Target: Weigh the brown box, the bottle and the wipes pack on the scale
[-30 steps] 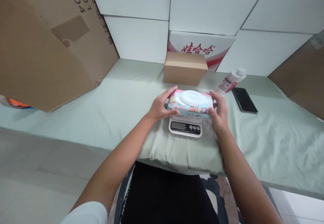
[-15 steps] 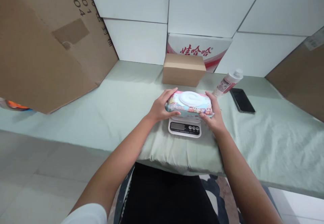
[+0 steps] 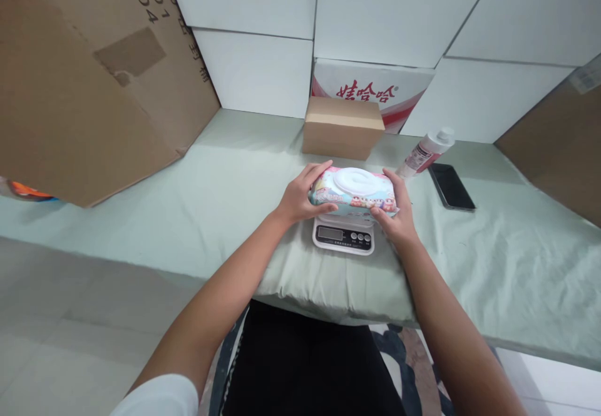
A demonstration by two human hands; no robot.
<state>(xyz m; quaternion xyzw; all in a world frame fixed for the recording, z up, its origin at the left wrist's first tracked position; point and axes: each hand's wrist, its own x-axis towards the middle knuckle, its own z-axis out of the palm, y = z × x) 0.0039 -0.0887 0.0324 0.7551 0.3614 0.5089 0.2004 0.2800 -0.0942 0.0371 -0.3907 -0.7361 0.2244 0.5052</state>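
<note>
Between my two hands is a pack of wet wipes (image 3: 353,192), pink, white and pale blue with a white oval lid on top. My left hand (image 3: 305,195) grips its left end, thumb along the front. At the right end, my right hand (image 3: 395,206) has its thumb on the front and its fingers behind. Under the pack sits a white digital kitchen scale (image 3: 344,240); its display and buttons face me, while its platform is mostly hidden by the pack. I cannot tell whether the pack's weight rests on it.
Behind the pack stands a small brown box (image 3: 342,129), with a white and red carton (image 3: 366,84) behind it. To the right are a white bottle (image 3: 427,151) and a black phone (image 3: 452,187). A large cardboard sheet (image 3: 107,103) leans at the left on the green cloth (image 3: 188,215).
Almost nothing differs. The whole view has shifted slightly; both hands keep the same hold on the wet wipes above the scale.
</note>
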